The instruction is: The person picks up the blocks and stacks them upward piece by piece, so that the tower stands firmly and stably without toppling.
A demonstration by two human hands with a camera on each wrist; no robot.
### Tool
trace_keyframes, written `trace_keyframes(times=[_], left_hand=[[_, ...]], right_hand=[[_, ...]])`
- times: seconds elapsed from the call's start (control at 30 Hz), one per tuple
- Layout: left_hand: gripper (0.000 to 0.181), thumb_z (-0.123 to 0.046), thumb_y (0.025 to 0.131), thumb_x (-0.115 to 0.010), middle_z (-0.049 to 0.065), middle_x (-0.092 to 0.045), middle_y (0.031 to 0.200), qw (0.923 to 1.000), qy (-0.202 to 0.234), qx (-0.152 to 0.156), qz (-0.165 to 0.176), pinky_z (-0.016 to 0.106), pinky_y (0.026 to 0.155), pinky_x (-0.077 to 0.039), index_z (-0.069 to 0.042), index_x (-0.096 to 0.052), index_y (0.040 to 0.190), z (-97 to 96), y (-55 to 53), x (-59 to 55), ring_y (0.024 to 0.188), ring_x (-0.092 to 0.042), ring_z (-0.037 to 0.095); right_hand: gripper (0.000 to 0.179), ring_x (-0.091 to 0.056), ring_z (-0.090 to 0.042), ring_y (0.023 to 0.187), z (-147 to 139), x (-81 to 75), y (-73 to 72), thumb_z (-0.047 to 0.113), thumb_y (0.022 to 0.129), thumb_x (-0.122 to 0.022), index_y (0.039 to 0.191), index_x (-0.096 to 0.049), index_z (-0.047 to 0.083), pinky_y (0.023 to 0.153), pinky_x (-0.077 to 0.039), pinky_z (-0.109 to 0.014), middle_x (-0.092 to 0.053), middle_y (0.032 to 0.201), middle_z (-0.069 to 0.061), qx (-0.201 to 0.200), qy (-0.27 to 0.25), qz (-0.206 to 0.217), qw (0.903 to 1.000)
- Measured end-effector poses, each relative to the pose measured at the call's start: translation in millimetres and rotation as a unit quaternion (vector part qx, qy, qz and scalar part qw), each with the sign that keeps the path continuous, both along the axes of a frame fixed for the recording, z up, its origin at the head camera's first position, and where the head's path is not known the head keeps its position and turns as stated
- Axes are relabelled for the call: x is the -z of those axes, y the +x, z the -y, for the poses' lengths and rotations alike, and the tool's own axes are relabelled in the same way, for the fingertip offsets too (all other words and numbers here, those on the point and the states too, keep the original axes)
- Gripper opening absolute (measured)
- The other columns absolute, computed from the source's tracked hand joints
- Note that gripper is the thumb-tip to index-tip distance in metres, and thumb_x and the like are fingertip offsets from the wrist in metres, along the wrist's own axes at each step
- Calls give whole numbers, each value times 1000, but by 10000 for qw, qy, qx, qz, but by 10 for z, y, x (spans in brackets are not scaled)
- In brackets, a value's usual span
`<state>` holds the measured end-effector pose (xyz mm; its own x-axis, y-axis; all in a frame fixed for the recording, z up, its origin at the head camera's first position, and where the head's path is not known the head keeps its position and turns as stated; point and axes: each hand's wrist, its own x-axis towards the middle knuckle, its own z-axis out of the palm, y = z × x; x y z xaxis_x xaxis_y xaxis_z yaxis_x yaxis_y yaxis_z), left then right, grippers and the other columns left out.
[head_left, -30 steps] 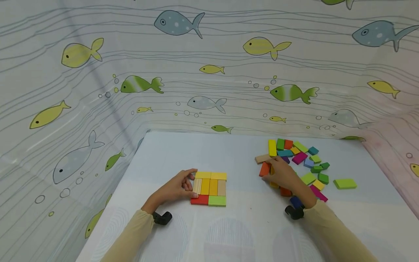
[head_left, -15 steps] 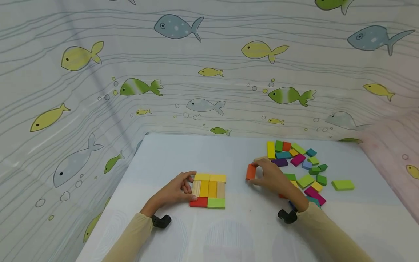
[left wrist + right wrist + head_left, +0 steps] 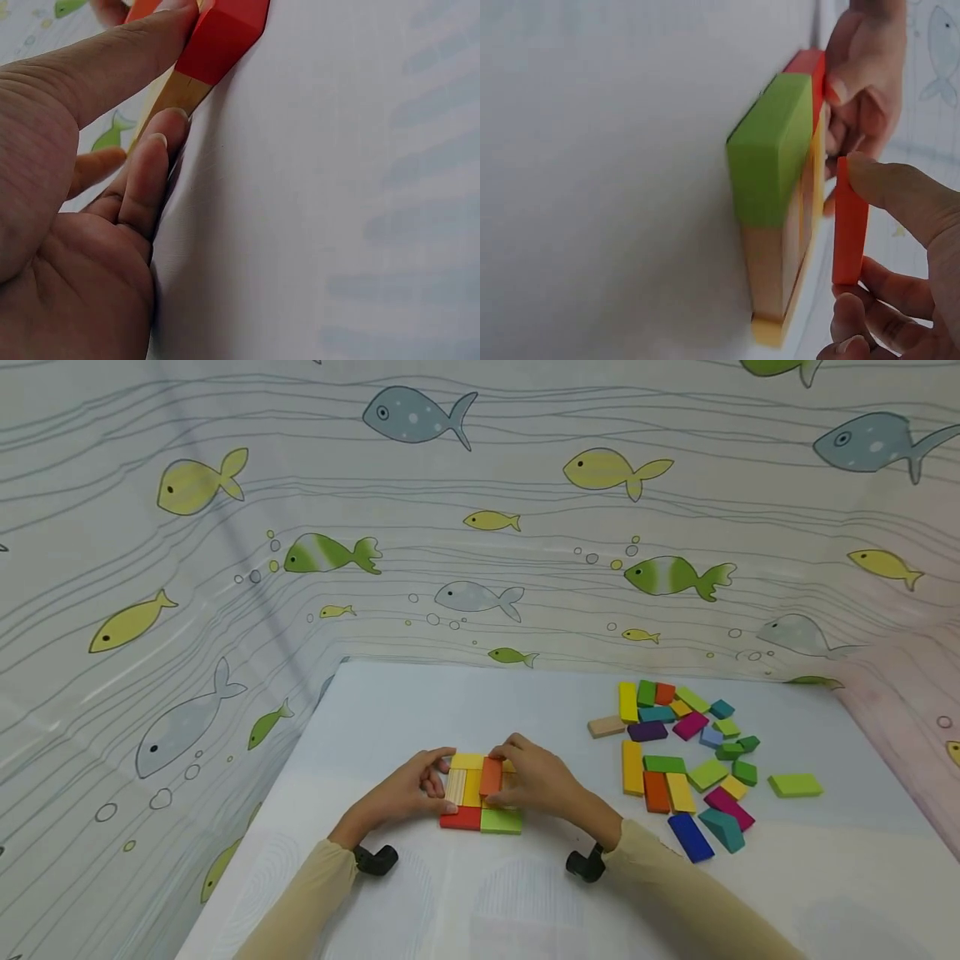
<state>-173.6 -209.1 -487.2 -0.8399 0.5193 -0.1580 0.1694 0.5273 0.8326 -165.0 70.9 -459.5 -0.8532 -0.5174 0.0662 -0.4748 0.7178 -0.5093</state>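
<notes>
Wooden blocks lie flat in a square on the table: yellow blocks (image 3: 467,761) at the far side, yellow and plain-wood blocks (image 3: 455,787) standing lengthwise in the middle, a red block (image 3: 460,818) and a light green block (image 3: 501,822) along the front. My left hand (image 3: 405,789) grips the square's left side, thumb on the red block and index finger at the far yellow corner. Between thumb and fingers, my right hand (image 3: 551,783) pinches an orange block (image 3: 850,232) just above the middle blocks. That hand hides the square's right part in the head view.
Loose blocks in many colours are scattered at the right, among them a plain-wood block (image 3: 606,727), a yellow block (image 3: 632,768), a blue block (image 3: 691,837) and a teal triangular block (image 3: 723,831). A fish-patterned cloth (image 3: 480,552) rises behind the table (image 3: 420,702).
My right hand has taken the orange block from the loose blocks and carried it left, over the square. The left hand has stayed at the square's left side.
</notes>
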Motion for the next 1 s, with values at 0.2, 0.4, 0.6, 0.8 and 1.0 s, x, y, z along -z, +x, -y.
trace_keyframes(times=[0.2, 0.4, 0.6, 0.8, 1.0], left_hand=[[94, -32, 84, -88, 6, -50, 127, 9998, 170, 95, 17, 28, 82, -51, -13, -36, 158, 14, -16, 18, 93, -59, 20], [93, -32, 84, -88, 4, -50, 126, 9997, 192, 159, 22, 29, 83, -53, -13, -36, 158, 26, -29, 22, 94, -60, 20], [91, -30, 84, -88, 6, -51, 126, 9996, 219, 158, -12, 28, 82, -53, -10, -37, 157, 30, -4, 20, 93, -60, 19], [93, -32, 82, -89, 5, -51, 125, 9998, 199, 26, 77, 27, 82, -52, -12, -37, 157, 14, 2, 31, 92, -59, 19], [93, -31, 81, -90, 6, -53, 117, 9997, 218, -2, 82, 27, 82, -52, -12, -38, 156, 15, -12, 41, 92, -58, 21]], right_hand=[[63, -58, -13, 92, 247, 23, -21, 47, 81, -87, 127, -69, 9, 80, -52, -29, -61, 120, -1, -202, -42, -20, 9998], [61, -59, -13, 94, 360, 94, -18, 46, 83, -86, 129, -69, 10, 80, -52, -29, -62, 121, -1, -235, 3, -11, 9997], [66, -59, -14, 95, 351, 106, -2, 52, 85, -82, 136, -66, 13, 79, -53, -29, -61, 121, -2, -183, 8, 107, 9998], [55, -64, -21, 102, 86, 56, -98, 46, 93, -76, 135, -66, 13, 86, -56, -39, -64, 121, -6, 274, -163, 228, 9992], [39, -65, -26, 102, -513, 88, -381, 30, 97, -73, 131, -69, 9, 88, -56, -43, -64, 120, -12, 1065, 28, -108, 9943]])
